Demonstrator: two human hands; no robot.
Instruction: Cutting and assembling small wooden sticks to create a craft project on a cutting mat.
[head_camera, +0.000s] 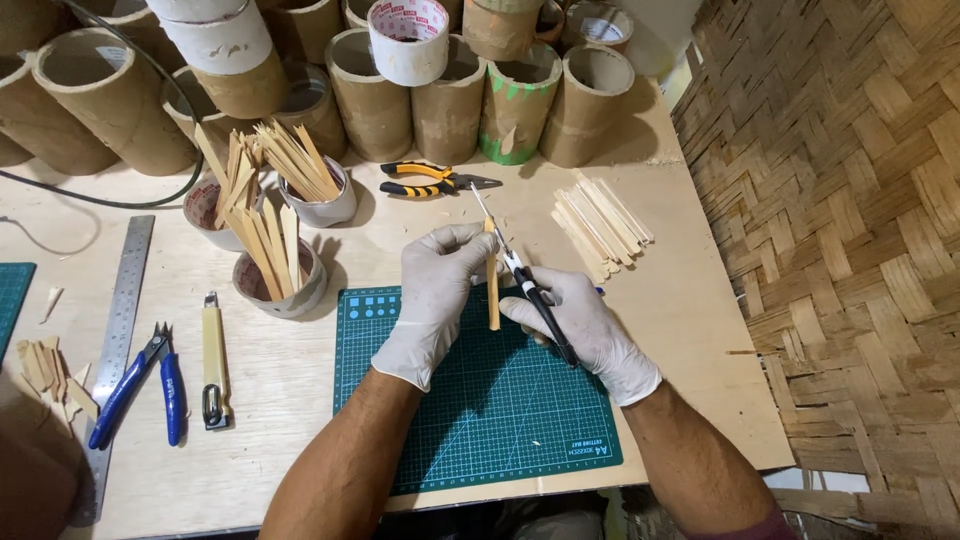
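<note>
Over the green gridded cutting mat (470, 420), our gloved left hand (432, 300) pinches the thin upright bamboo strip (493, 290) while our gloved right hand (585, 330), fingers wrapped around the black-handled craft knife (530, 290), should pare lightly away from the fingertips.

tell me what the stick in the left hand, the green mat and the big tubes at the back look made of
Stick: likely bamboo or pale wood, matte, straight-grained. Green mat: seemingly rubbery plastic, matte, with a printed white grid. Tubes: brown cardboard, thick dull walls, raw-cut rims.
</note>
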